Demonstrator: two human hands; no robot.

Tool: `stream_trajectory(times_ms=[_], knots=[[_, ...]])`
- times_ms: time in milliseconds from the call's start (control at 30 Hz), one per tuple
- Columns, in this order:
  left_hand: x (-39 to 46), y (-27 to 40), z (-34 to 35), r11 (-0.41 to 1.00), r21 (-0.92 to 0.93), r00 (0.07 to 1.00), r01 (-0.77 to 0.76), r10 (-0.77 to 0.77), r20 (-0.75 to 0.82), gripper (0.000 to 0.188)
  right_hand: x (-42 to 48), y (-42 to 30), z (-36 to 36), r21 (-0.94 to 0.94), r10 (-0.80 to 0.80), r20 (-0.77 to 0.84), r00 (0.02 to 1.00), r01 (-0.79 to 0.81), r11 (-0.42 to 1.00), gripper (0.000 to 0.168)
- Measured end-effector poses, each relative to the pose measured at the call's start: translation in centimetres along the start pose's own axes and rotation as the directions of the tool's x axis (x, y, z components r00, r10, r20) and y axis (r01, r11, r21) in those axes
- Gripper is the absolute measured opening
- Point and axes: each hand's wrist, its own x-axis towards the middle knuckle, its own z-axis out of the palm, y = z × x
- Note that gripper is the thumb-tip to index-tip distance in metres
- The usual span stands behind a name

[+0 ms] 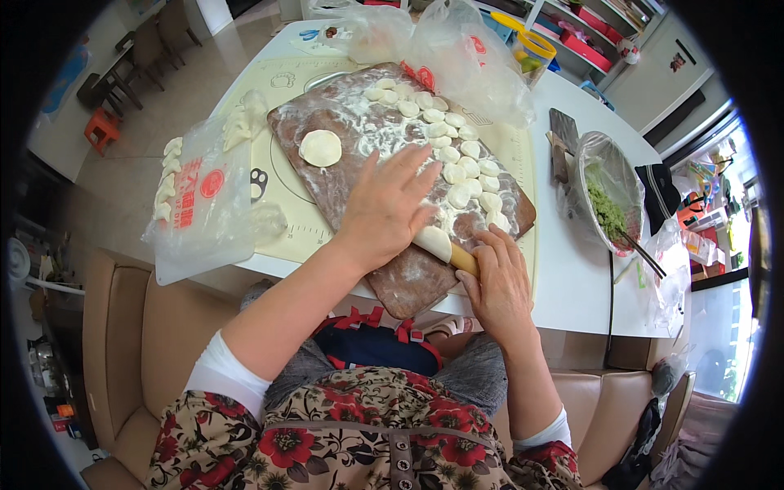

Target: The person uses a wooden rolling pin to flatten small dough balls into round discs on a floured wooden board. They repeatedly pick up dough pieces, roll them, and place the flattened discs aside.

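My right hand [499, 282] grips the bare end of a wooden rolling pin [465, 261]. A white dough piece [433, 242] lies against the pin. My left hand [389, 205] is palm down over the brown cutting board [416, 282], fingers spread, its thumb close to that dough; whether they touch is hard to tell. Several small flattened dough pieces [454, 173] cover the board's right side, with loose flour [386, 141] beside them. One rolled round wrapper [320, 148] rests on the left part of the board.
Formed dumplings [166, 184] sit on a plastic-covered board [208, 245] at left. A plastic-lined bowl [634, 184] on the right holds green filling [603, 205] and chopsticks [643, 254]. Beside it lies a cleaver [563, 131]. Plastic bags [471, 67] and a yellow-rimmed container [531, 55] stand behind.
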Motion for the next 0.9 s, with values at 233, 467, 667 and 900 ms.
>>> stream_trajectory(times_ms=[233, 467, 667, 900], knots=[[-4.1, 3.3, -2.1, 0.816, -0.471, 0.932, 0.335, -0.359, 0.041, 0.011, -2.1, -0.4, -0.7, 0.091, 0.097, -0.049, 0.994, -0.092, 0.992, 0.031], [-6.8, 4.8, -2.6, 0.761, -0.393, 0.856, 0.517, -0.447, 0.26, 0.037, -2.6, -2.5, 0.6, 0.114, 0.169, -0.118, 0.979, -0.155, 0.981, 0.036], [-7.4, 4.8, -2.2, 0.916, -0.254, 0.945, 0.309, -0.266, 0.189, 0.045, -3.2, -2.4, 0.5, 0.26, 0.312, -0.16, 0.936, -0.265, 0.929, 0.033], [-6.8, 4.8, -1.7, 0.972, -0.099, 0.952, 0.214, -0.185, 0.243, 0.038, -2.5, -0.7, -0.7, 0.294, 0.36, -0.212, 0.908, -0.293, 0.91, 0.03]])
